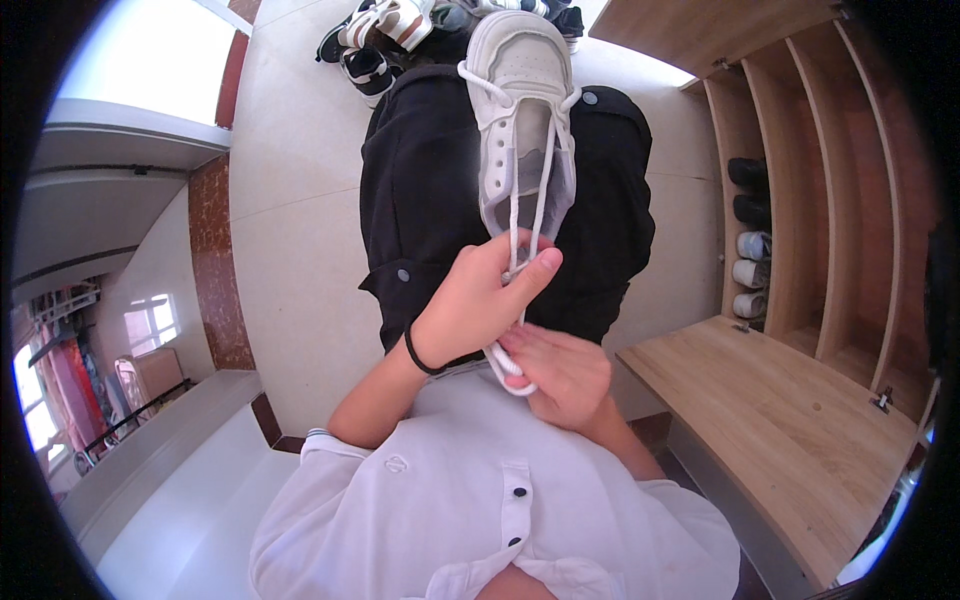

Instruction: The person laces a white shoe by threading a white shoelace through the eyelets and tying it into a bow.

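A white low-top sneaker point(521, 67) rests on my thighs, its toe pointing away from me. Several eyelets down its left side have no lace through them. From the far eyelets, two strands of white shoelace point(550, 157) run back over the tongue and opening toward me. My left hand point(484, 289), with a black band at the wrist, grips the strands near the heel, thumb on top. Closer to my belly, my right hand point(562, 375) is closed around the gathered lace, and a loop of it hangs out below the fingers. The fingertips there are partly hidden.
Beyond my knees, several shoes point(405, 22) are piled on the tiled floor. To the right stands a wooden shoe cabinet point(806, 187) holding several shoes, its wooden door point(780, 405) swung out near my right side. A white ledge point(180, 420) lies to the left.
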Demonstrator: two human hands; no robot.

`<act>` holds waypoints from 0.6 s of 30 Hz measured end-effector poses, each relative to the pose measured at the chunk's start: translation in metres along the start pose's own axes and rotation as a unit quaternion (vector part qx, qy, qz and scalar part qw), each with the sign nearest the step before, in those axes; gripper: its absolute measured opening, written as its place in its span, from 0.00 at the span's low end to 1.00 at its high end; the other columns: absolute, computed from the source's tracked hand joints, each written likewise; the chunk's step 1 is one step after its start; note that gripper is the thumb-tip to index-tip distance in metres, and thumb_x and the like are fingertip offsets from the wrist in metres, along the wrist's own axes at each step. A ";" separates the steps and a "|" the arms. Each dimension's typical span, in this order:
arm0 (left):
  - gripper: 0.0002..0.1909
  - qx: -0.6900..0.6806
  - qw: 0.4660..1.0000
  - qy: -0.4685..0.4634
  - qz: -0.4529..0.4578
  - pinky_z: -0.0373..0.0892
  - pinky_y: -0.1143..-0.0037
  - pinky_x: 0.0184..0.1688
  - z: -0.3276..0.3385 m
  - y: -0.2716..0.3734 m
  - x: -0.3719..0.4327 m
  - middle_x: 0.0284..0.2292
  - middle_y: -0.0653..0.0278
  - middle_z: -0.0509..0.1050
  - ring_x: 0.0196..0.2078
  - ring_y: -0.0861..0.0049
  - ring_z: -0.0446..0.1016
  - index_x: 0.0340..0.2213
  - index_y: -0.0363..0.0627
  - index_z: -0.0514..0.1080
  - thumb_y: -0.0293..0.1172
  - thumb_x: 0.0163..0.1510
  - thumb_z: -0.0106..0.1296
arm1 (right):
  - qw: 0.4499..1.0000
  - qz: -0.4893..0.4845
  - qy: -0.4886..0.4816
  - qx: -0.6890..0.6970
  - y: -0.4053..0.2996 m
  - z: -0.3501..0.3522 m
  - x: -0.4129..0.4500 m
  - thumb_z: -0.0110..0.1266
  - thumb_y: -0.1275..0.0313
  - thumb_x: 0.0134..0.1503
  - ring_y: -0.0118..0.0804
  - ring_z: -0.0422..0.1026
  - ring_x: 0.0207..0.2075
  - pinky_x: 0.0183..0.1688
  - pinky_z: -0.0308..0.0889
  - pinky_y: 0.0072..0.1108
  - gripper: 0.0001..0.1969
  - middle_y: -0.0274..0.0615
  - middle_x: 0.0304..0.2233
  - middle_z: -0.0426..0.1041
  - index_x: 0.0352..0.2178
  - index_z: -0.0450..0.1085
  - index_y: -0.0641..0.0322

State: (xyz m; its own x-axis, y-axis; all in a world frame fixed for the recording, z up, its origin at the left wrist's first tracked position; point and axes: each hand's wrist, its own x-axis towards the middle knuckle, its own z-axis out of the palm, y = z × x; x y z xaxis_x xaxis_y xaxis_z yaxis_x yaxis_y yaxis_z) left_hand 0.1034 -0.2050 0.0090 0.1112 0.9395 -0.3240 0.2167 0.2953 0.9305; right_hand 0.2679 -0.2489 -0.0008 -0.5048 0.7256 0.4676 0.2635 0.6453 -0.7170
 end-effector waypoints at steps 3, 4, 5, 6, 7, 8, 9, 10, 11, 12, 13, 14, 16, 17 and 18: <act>0.19 -0.067 0.997 -0.014 0.027 0.63 0.85 0.28 0.007 -0.015 0.007 0.21 0.74 0.70 0.23 0.87 0.66 0.34 0.35 0.73 0.42 0.66 0.43 | 1.000 -0.006 0.003 0.005 0.000 0.001 -0.009 0.64 0.75 0.49 0.46 0.79 0.41 0.46 0.76 0.31 0.10 0.52 0.38 0.78 0.31 0.72 0.70; 0.19 -0.097 0.995 -0.028 0.014 0.60 0.85 0.26 0.008 -0.018 0.009 0.20 0.76 0.67 0.23 0.89 0.63 0.31 0.38 0.72 0.42 0.66 0.43 | 1.000 -0.006 0.004 0.005 0.000 0.000 -0.009 0.64 0.75 0.49 0.46 0.79 0.41 0.46 0.76 0.31 0.10 0.52 0.38 0.78 0.31 0.72 0.70; 0.19 -0.127 0.991 -0.041 0.000 0.57 0.85 0.23 0.008 -0.020 0.010 0.19 0.77 0.64 0.22 0.91 0.60 0.27 0.41 0.71 0.42 0.66 0.43 | 1.000 -0.002 -0.011 0.006 0.001 -0.001 -0.009 0.63 0.78 0.48 0.46 0.79 0.42 0.47 0.75 0.31 0.10 0.52 0.39 0.78 0.32 0.72 0.70; 0.19 -0.127 0.991 -0.041 0.001 0.57 0.85 0.23 0.007 -0.020 0.010 0.19 0.77 0.64 0.22 0.91 0.60 0.27 0.41 0.71 0.42 0.66 0.43 | 1.000 0.001 -0.025 0.007 0.003 -0.002 -0.008 0.62 0.80 0.47 0.47 0.78 0.44 0.47 0.75 0.31 0.10 0.52 0.40 0.78 0.33 0.73 0.69; 0.19 -0.145 0.989 -0.031 -0.012 0.55 0.84 0.22 0.005 -0.019 0.008 0.19 0.78 0.62 0.21 0.92 0.58 0.25 0.44 0.68 0.42 0.67 0.42 | 1.000 0.000 -0.026 0.007 0.005 -0.006 -0.004 0.62 0.80 0.47 0.47 0.78 0.44 0.47 0.75 0.31 0.10 0.52 0.40 0.78 0.33 0.73 0.69; 0.20 -0.162 0.986 -0.022 -0.026 0.52 0.84 0.21 0.003 -0.018 0.006 0.18 0.78 0.60 0.21 0.93 0.56 0.23 0.46 0.66 0.42 0.67 0.41 | 0.995 -0.006 -0.083 0.047 0.009 -0.013 0.003 0.59 0.82 0.45 0.47 0.78 0.44 0.48 0.74 0.32 0.11 0.52 0.41 0.78 0.33 0.73 0.69; 0.20 -0.161 0.986 -0.020 -0.026 0.52 0.84 0.21 0.000 -0.016 0.004 0.18 0.78 0.60 0.21 0.93 0.56 0.23 0.46 0.66 0.42 0.67 0.41 | 0.986 -0.013 -0.139 0.087 0.014 -0.019 0.009 0.57 0.85 0.44 0.47 0.77 0.45 0.49 0.74 0.32 0.12 0.52 0.41 0.77 0.34 0.74 0.68; 0.20 -0.140 0.990 -0.020 0.006 0.52 0.84 0.21 -0.002 -0.015 0.003 0.18 0.78 0.60 0.20 0.93 0.56 0.23 0.46 0.65 0.42 0.67 0.41 | 0.990 0.006 -0.102 0.092 0.023 -0.023 0.012 0.55 0.85 0.43 0.47 0.77 0.43 0.48 0.73 0.32 0.14 0.51 0.40 0.78 0.35 0.74 0.67; 0.20 -0.119 0.992 -0.018 0.038 0.53 0.84 0.21 -0.005 -0.014 0.001 0.17 0.79 0.59 0.20 0.93 0.56 0.23 0.46 0.64 0.43 0.67 0.40 | 0.993 0.025 -0.066 0.098 0.033 -0.028 0.016 0.52 0.85 0.43 0.47 0.77 0.41 0.48 0.73 0.32 0.16 0.49 0.38 0.78 0.36 0.75 0.66; 0.21 -0.134 0.990 -0.041 0.029 0.53 0.84 0.21 -0.007 -0.012 -0.001 0.17 0.78 0.59 0.20 0.92 0.56 0.22 0.46 0.64 0.44 0.67 0.39 | 0.997 0.055 -0.017 0.057 0.042 -0.031 0.024 0.53 0.83 0.46 0.46 0.77 0.35 0.41 0.72 0.30 0.12 0.48 0.34 0.77 0.35 0.75 0.67; 0.21 -0.133 0.990 -0.040 0.029 0.53 0.84 0.21 -0.008 -0.010 -0.002 0.17 0.78 0.59 0.20 0.92 0.56 0.22 0.46 0.64 0.44 0.67 0.39 | 0.996 0.081 0.048 0.000 0.053 -0.037 0.038 0.52 0.80 0.52 0.39 0.75 0.30 0.35 0.70 0.25 0.07 0.45 0.30 0.77 0.33 0.75 0.67; 0.22 -0.127 0.990 -0.052 0.023 0.53 0.84 0.21 -0.009 -0.007 -0.003 0.17 0.78 0.59 0.20 0.92 0.56 0.22 0.47 0.63 0.44 0.67 0.39 | 0.956 0.256 0.120 0.083 0.057 -0.037 0.056 0.51 0.74 0.59 0.30 0.73 0.27 0.31 0.68 0.22 0.08 0.41 0.26 0.75 0.32 0.74 0.68; 0.23 -0.124 0.989 -0.072 0.019 0.53 0.84 0.21 -0.006 -0.001 -0.001 0.17 0.78 0.59 0.20 0.92 0.56 0.20 0.47 0.62 0.46 0.68 0.38 | 0.933 0.337 0.115 0.058 0.086 -0.053 0.103 0.47 0.57 0.64 0.23 0.68 0.22 0.25 0.62 0.17 0.22 0.36 0.20 0.71 0.31 0.75 0.68; 0.23 -0.121 0.990 -0.073 0.022 0.53 0.84 0.21 -0.003 0.001 -0.001 0.17 0.78 0.59 0.20 0.92 0.56 0.20 0.47 0.62 0.46 0.68 0.38 | 0.916 0.384 0.084 0.081 0.099 -0.058 0.125 0.46 0.51 0.64 0.23 0.68 0.21 0.25 0.62 0.18 0.26 0.36 0.19 0.71 0.30 0.75 0.68; 0.24 -0.139 0.988 -0.067 0.026 0.53 0.83 0.21 -0.001 0.003 -0.002 0.17 0.78 0.59 0.20 0.92 0.55 0.20 0.47 0.62 0.46 0.68 0.38 | 0.909 0.413 0.035 0.037 0.103 -0.062 0.149 0.47 0.47 0.62 0.24 0.68 0.21 0.25 0.63 0.19 0.29 0.36 0.18 0.70 0.29 0.74 0.69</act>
State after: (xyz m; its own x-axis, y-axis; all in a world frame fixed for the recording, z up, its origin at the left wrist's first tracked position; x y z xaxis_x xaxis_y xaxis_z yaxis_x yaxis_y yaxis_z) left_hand 0.1032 -0.2060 0.0126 0.2474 0.9288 -0.2760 -0.0655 0.3002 0.9516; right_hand 0.2711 -0.0595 0.0265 -0.1044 0.9707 -0.2165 0.4718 -0.1433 -0.8700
